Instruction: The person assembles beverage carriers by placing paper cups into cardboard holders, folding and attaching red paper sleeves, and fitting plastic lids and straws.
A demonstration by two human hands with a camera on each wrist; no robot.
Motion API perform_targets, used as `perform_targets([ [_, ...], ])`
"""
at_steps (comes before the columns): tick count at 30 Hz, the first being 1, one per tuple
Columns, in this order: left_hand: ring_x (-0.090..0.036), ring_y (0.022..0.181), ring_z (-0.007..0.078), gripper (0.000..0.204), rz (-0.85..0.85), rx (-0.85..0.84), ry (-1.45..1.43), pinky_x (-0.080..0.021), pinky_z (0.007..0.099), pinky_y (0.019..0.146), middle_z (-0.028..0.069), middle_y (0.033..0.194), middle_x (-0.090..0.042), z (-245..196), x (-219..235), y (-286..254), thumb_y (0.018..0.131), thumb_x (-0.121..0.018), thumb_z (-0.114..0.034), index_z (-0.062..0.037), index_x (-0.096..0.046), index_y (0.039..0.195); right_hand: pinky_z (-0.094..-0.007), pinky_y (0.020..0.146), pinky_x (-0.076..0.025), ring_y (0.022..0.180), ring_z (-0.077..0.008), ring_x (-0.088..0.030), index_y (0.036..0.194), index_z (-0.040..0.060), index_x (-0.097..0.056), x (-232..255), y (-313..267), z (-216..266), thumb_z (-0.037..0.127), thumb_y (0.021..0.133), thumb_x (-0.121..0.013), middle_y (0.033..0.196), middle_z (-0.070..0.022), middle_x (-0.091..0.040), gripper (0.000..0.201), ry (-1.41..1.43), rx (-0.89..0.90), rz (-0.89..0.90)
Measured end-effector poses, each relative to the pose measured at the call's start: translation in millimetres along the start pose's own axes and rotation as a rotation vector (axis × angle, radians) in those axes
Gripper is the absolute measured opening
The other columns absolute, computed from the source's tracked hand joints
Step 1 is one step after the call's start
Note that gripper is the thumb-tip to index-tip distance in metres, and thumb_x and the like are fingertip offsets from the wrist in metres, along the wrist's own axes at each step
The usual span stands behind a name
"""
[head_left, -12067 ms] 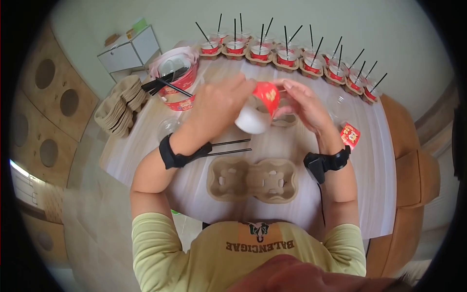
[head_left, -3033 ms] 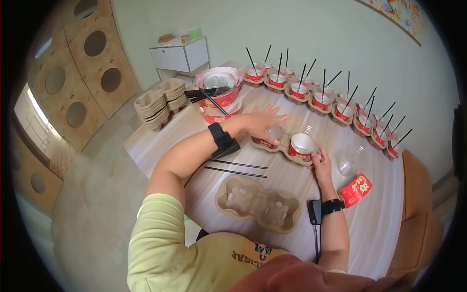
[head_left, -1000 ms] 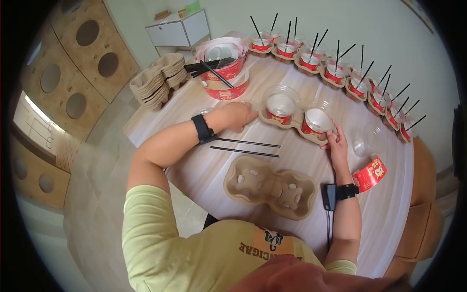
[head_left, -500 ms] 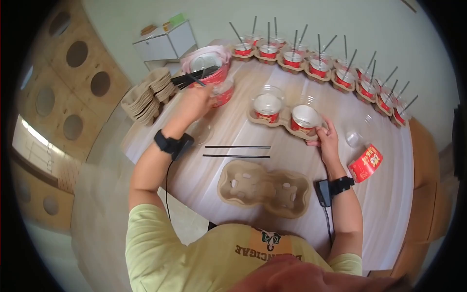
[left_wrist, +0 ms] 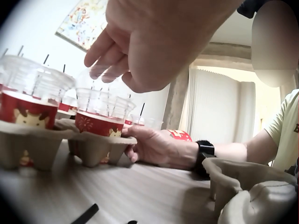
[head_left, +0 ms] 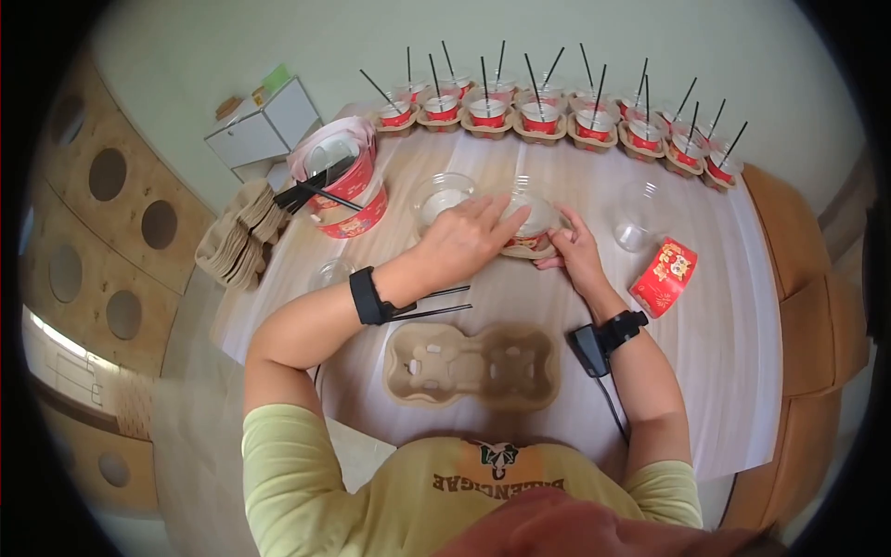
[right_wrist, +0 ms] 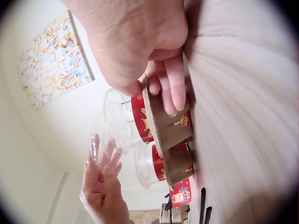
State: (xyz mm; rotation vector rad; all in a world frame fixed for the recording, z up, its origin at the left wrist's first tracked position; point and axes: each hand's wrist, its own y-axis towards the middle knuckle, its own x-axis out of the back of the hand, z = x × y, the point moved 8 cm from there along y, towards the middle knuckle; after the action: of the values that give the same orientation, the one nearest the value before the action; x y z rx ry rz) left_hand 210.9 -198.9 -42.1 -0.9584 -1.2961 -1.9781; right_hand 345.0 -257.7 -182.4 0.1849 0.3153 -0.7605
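Note:
The left hand [head_left: 469, 243] reaches over two clear cups with red sleeves, the left one [head_left: 445, 193] and the right one [head_left: 540, 219]. In the right wrist view, the left hand [right_wrist: 106, 189] pinches a thin clear lid [right_wrist: 96, 140] beside the nearer cup's open top. The right hand [head_left: 580, 258] grips the right end of the brown two-cup carrier [head_left: 527, 252]; in its wrist view its thumb is up by the cup's sleeve and its fingers lie against the carrier's side [right_wrist: 172, 135]. Both cups sit upright in the carrier.
An unfilled carrier [head_left: 471, 367] lies nearest the body, two black straws [head_left: 432, 311] behind it. A red sleeve [head_left: 664, 277] and clear cup [head_left: 637, 223] lie right. Red buckets [head_left: 357, 218] and stacked carriers [head_left: 232, 241] stand left; several cups with straws [head_left: 540, 119] line the far edge.
The left hand has moved from beside the red buckets to above the right cup, with a clear lid in its fingers. The right hand still holds the carrier's end.

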Motion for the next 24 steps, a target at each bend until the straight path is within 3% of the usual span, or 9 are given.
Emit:
perform_targets([
  [3,-0.055,0.095,0.0298,0.056,0.044,-0.056,-0.016,-0.047,0.0361,0.079,0.0182,0.108,-0.052,-2.6,-10.2,-2.4,0.065,-0.057,-0.004,-0.0064,-0.045,0.119,-0.0282,0.049,-0.053,0.053,-0.0193,-0.058,0.130,0.0039,-0.023,-0.3,1.0,-1.3,0.003,0.083,-0.044,0.069,-0.0070,-0.054,0.051,0.000,-0.015,0.020],
  [8,-0.049,0.105,0.0316,0.062,0.131,-0.008,-0.080,-0.038,0.0416,0.092,0.0197,0.116,-0.047,1.8,-24.4,-1.2,0.064,-0.057,-0.002,-0.0081,-0.040,0.124,-0.0279,0.049,-0.052,0.053,-0.0199,-0.059,0.130,0.0046,-0.022,-2.1,-1.3,1.1,0.004,0.083,-0.044,0.071,-0.0082,-0.055,0.052,-0.003,-0.012,0.021],
  [18,-0.040,0.115,0.0328,0.067,0.206,0.012,-0.119,-0.033,0.0461,0.095,0.0185,0.125,-0.040,6.7,-40.1,3.9,0.065,-0.056,-0.001,-0.0101,-0.034,0.128,-0.0279,0.049,-0.052,0.053,-0.0196,-0.059,0.131,0.0051,-0.021,-0.5,0.0,-1.5,0.004,0.083,-0.045,0.071,-0.0085,-0.056,0.054,-0.026,-0.023,0.031],
  [20,-0.033,0.120,0.0341,0.072,0.397,0.055,-0.126,-0.029,0.0488,0.097,0.0189,0.131,-0.032,8.7,-46.1,3.2,0.067,-0.059,-0.005,-0.0131,-0.027,0.132,-0.0279,0.049,-0.052,0.053,-0.0195,-0.059,0.131,0.0052,-0.021,-1.1,-0.6,-1.1,0.004,0.083,-0.045,0.071,-0.0083,-0.055,0.054,-0.028,-0.025,0.031],
  [24,-0.025,0.125,0.0362,0.082,0.513,0.060,-0.118,-0.024,0.0502,0.099,0.0196,0.135,-0.023,8.8,-38.6,8.6,0.069,-0.065,-0.015,-0.0163,-0.018,0.135,-0.0279,0.048,-0.052,0.053,-0.0196,-0.059,0.131,0.0055,-0.021,-3.3,-2.6,2.5,0.004,0.083,-0.044,0.070,-0.0079,-0.054,0.053,-0.007,-0.030,0.019],
])
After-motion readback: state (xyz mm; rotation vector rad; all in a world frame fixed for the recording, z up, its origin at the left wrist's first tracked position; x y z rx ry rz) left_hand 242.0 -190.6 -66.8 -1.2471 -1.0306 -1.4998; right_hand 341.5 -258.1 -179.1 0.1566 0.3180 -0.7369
